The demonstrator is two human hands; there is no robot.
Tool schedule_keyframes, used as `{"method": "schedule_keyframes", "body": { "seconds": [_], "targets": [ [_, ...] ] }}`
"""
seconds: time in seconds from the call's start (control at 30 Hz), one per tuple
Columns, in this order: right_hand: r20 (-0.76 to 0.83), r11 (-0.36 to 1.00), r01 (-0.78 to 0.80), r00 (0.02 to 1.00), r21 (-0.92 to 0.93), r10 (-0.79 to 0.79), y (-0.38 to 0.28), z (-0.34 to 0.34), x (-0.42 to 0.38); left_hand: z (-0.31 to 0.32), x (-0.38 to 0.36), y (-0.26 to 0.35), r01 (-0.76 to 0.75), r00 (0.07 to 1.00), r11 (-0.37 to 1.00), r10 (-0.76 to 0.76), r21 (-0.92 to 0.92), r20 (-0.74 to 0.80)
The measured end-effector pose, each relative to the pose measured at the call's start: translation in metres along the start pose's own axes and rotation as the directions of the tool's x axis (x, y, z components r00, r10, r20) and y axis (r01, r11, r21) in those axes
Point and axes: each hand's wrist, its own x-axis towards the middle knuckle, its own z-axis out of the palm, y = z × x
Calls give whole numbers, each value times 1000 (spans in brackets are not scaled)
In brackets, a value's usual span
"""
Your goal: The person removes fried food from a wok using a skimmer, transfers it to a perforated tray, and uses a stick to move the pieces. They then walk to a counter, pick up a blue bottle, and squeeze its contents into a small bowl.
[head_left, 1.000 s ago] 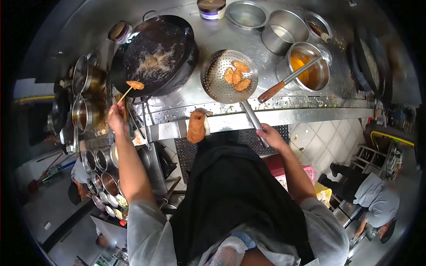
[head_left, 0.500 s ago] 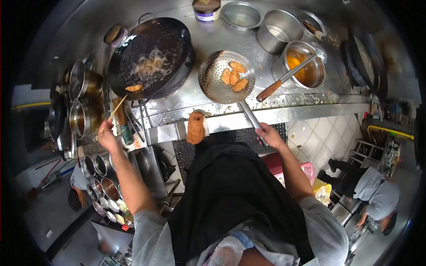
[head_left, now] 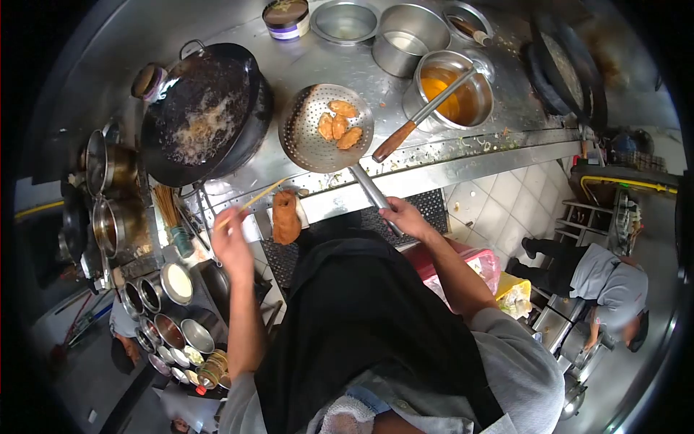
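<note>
My left hand (head_left: pixel 233 242) is closed around long yellowish chopsticks (head_left: pixel 254 201), held to the right of the wok with their tips pointing toward the skimmer. No food shows at the tips. In my right hand (head_left: pixel 402 217) is the metal handle of a perforated skimmer (head_left: pixel 303 148), which rests over the steel counter. Several browned fried pieces (head_left: pixel 339 126) lie in its bowl. To the left, a large black wok (head_left: pixel 242 155) holds dark oil, foaming around food. A brown folded cloth (head_left: pixel 286 217) hangs at the counter's front edge, just right of my left hand.
Right of the skimmer stands a pot of orange liquid (head_left: pixel 473 108) with a wooden-handled ladle (head_left: pixel 395 141) across it. Behind are another pot (head_left: pixel 412 54) and a steel basin (head_left: pixel 345 22). Sauce containers (head_left: pixel 170 329) line the lower left. A person (head_left: pixel 603 278) bends over at the right.
The chopsticks have swung right, away from the wok's rim, and the fried piece at their tips is gone from there. My right hand keeps hold of the skimmer. The view has shifted.
</note>
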Motion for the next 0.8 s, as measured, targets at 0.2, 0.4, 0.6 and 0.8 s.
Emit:
{"method": "schedule_keyframes", "body": {
  "seconds": [0.2, 0.4, 0.6, 0.8],
  "targets": [
    [-76, 961, 54, 994, -270, -77, 10, -7, 12, 140, 35, -16, -396, 881, 900, 317, 180, 352],
    [-83, 958, 59, 993, -280, -85, 13, -6, 13, 188, 56, -27, -378, 888, 856, 228, 352, 399],
    [-78, 973, 115, 988, -202, -133, 37, -7, 24, 196, 67, -24, -371, 872, 864, 200, 339, 446],
    [-56, 976, 112, 991, -187, -125, 43, -8, 29, 210, 80, -26, -323, 838, 879, 93, 351, 538]
  ]
}}
